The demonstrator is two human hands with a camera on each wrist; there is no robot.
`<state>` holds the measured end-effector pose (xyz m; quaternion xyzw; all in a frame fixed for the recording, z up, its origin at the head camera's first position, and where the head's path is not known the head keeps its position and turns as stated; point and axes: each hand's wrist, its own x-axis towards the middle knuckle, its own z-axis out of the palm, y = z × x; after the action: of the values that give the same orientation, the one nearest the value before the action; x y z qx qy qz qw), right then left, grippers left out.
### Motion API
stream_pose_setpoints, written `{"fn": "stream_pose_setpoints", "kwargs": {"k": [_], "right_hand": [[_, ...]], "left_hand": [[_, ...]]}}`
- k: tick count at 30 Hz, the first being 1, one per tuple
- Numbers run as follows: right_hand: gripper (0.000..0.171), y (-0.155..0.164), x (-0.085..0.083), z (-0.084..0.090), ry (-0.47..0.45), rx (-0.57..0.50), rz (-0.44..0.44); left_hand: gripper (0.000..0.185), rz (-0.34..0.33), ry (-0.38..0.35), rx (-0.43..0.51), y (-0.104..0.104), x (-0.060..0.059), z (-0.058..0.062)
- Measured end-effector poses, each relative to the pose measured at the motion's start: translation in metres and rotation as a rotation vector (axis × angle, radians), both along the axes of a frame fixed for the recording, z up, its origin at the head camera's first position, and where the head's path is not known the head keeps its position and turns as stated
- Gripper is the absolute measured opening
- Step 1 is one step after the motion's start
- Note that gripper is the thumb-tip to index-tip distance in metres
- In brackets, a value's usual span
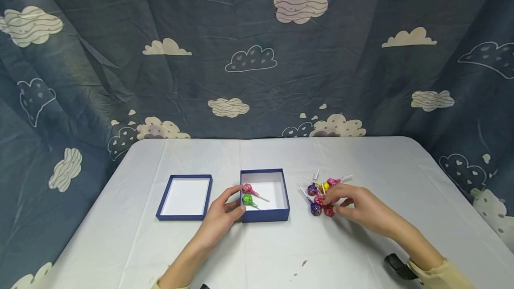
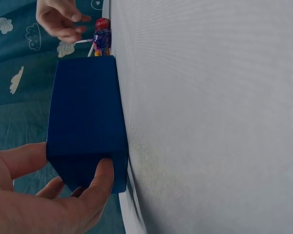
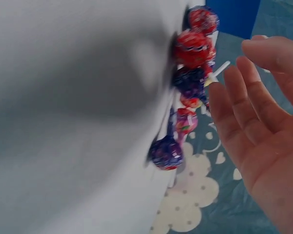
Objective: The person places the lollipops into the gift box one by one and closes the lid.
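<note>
An open dark blue box (image 1: 286, 191) with a white inside stands mid-table, and in it lie a pink lollipop (image 1: 247, 188) and a green lollipop (image 1: 247, 199). My left hand (image 1: 236, 200) grips the box's near left corner, thumb on the front wall. The left wrist view shows the box (image 2: 85, 117) from outside with the left hand (image 2: 71, 168) curled round its corner. Right of the box lies a pile of several wrapped lollipops (image 1: 319, 193). My right hand (image 1: 331, 204) hovers over the pile, fingers loosely bent and touching it. In the right wrist view the right hand (image 3: 234, 112) is open beside the lollipops (image 3: 190, 48), holding none.
The box's lid (image 1: 184, 197) lies upside down to the left of the box. The white table (image 1: 257, 155) has bare room behind and in front of these things. A blue cloud-print curtain (image 1: 257, 57) hangs along the far edge and both sides.
</note>
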<state>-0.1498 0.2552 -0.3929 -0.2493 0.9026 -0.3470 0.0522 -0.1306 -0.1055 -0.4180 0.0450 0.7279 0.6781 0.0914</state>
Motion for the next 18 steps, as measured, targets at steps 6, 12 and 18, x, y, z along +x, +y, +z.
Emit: {"fn": "stream_pose_setpoints", "kwargs": {"k": [6, 12, 18], "right_hand": [[0.032, 0.006, -0.004, -0.007, -0.018, 0.024, -0.012], [0.037, 0.008, -0.009, -0.014, -0.026, 0.058, -0.002], [0.041, 0.007, -0.015, -0.018, -0.014, 0.122, 0.023]], "left_hand": [[0.053, -0.002, 0.001, -0.013, -0.001, -0.001, -0.001], [0.053, -0.004, -0.001, -0.024, -0.001, -0.002, -0.002], [0.053, -0.006, -0.007, -0.022, -0.001, -0.002, -0.003]]}}
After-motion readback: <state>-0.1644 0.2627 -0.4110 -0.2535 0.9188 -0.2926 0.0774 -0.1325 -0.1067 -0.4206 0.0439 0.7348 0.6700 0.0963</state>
